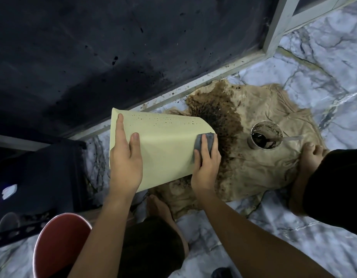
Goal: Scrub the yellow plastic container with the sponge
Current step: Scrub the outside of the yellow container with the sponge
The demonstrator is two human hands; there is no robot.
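From my remote feed, no brand, label or legible writing shows anywhere. A dark wall fills the upper left of the frame above a grey-veined marble floor, and a white frame rises at upper right. A beige cloth, soaked with a dark brown stain, spreads across the right centre. At frame centre the yellow plastic container lies tilted on its side, pale yellow, with dark specks along its upper edge. A red bucket sits at lower left. The left hand rests on the container's left side, fingers straight and slightly apart. The right hand grips a grey sponge, pressing it against the container's right edge. A stained cup with a straw stands on the cloth, right of the sponge.
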